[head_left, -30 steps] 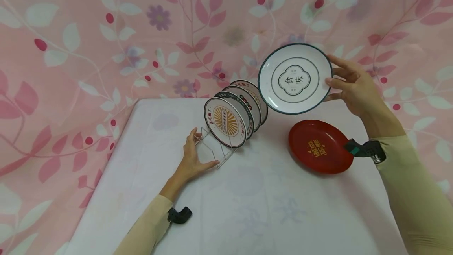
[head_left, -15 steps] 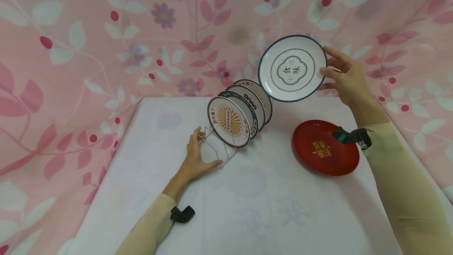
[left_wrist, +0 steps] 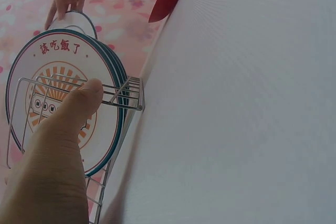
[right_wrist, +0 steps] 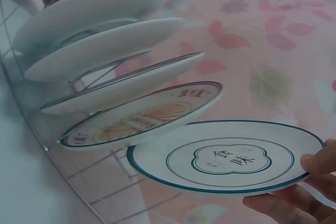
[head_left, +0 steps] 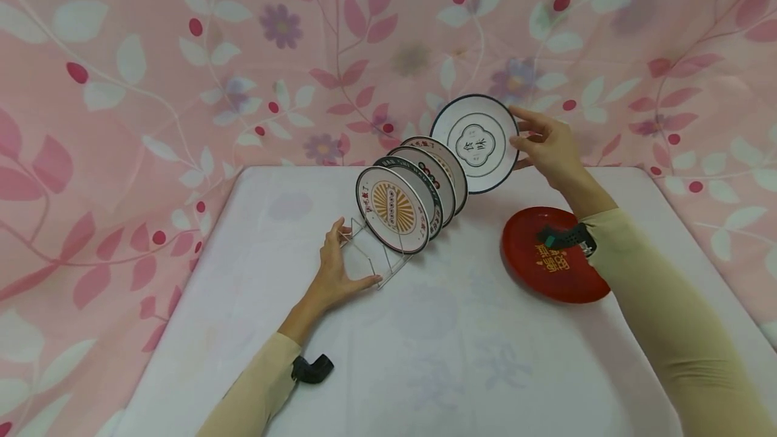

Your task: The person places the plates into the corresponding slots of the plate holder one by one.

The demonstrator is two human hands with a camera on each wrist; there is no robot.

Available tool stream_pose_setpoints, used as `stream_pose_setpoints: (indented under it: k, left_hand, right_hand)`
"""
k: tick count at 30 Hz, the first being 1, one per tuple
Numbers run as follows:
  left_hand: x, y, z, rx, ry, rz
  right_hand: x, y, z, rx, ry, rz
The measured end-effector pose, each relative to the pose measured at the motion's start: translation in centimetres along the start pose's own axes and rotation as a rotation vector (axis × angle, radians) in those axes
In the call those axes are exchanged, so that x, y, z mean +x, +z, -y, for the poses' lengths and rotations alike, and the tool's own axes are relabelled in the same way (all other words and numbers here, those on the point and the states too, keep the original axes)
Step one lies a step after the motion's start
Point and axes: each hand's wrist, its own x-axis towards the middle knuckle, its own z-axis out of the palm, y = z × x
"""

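Observation:
My right hand (head_left: 549,150) pinches the right rim of a white plate (head_left: 476,143) with a dark blue edge and two characters in its middle. Thumb on the face and fingers behind, it holds the plate at the far end of a wire dish rack (left_wrist: 140,98). In the right wrist view this plate lies beyond the last of several racked plates, over bare rack wires. The nearest racked plate (head_left: 391,208) bears an orange sunburst. My left hand (head_left: 330,268) grips the rack's near end, its thumb (left_wrist: 89,95) on one side wire and its fingers on the other.
A red plate (head_left: 525,255) with gold characters lies on the white-covered table (head_left: 437,369), right of the rack and partly under my right forearm. A pink floral cloth (head_left: 243,52) hangs behind the table.
My right hand has brought the white plate left and down to the rack's far end, where its edge now passes behind the last racked plate. The left hand keeps its grip on the rack.

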Motion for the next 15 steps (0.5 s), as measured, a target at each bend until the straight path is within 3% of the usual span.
stream_pose_setpoints:
  k: [3,9,15]
  left_hand:
    - [0.0,0.0,-0.1,-0.001,-0.003,0.002]
    - [0.1,-0.1,-0.1,0.006,0.0,-0.002]
    - [0.0,-0.2,-0.1,0.011,-0.001,0.003]
  right_hand:
    - [0.1,1.0,-0.6,-0.053,-0.006,0.01]
    - [0.5,2.2,-1.4,-0.003,-0.042,0.036]
    - [0.3,3.1,-2.6,-0.087,-0.066,0.105]
